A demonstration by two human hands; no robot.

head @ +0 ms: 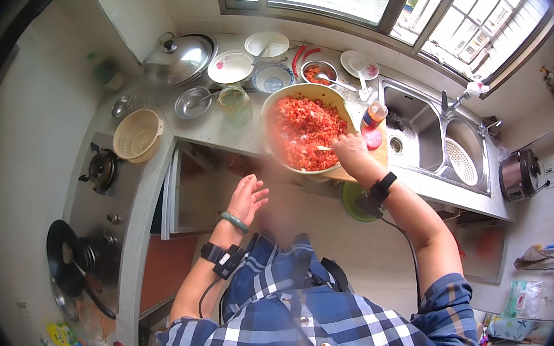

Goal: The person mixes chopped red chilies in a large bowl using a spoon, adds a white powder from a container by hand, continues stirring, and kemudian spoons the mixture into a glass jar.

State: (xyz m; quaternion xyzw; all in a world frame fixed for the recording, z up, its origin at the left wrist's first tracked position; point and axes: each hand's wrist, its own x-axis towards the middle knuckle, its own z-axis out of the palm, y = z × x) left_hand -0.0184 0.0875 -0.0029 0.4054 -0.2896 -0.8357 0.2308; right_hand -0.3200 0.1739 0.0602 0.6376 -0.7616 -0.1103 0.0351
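Observation:
A large cream basin (341, 95) full of chopped red peppers (305, 126) stands at the counter's front edge, partly over a wooden board (381, 153). My right hand (352, 151) is closed on the handle of a light-coloured utensil (324, 148), whose far end is buried in the chopped peppers. Below and left of the basin, my left hand (248, 199) hangs in the air with its fingers apart and nothing in it. Close to my right hand are a glass jar (374, 114) with red contents and a round red lid (372, 138). A blurred smear covers the basin's left side.
Behind the basin are a steel bowl (318, 74) of red mash with a spoon, a blue-patterned bowl (272, 77) and whole red chillies (299, 60). An empty glass jar (234, 107) and a plastic basket (138, 136) stand left. The steel sink (413, 129) lies right.

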